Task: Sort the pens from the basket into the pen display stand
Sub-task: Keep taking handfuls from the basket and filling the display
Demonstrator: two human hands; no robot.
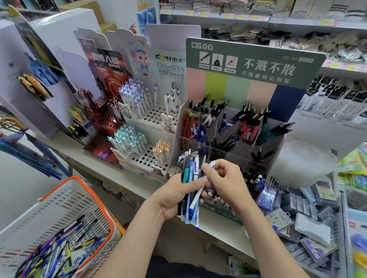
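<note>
Stationery shop, pale shelf ledge (107,170) crowded with cardboard pen displays, folded textiles on the racks (235,15) behind.

Pen display stand (252,58) has a green header and clear compartments holding black, red and blue pens, grouped roughly by colour. It sits at the right of the row. White stand (151,119) with rows of holes is just beside it on the left, and a red stand (107,79) is further left.

Left hand (172,194) is wrapped round a bundle of pens (189,170), mixed blue, teal and white, held upright in front of the stand's lower compartments.

Right hand (225,179) has its fingers curled, thumb and forefinger pinching a white-and-blue pen (197,198) that lies against the bundle.

Basket (94,196), white with an orange rim, is lower left beside the ledge. Loose pens (57,258) are piled in its bottom.
</note>
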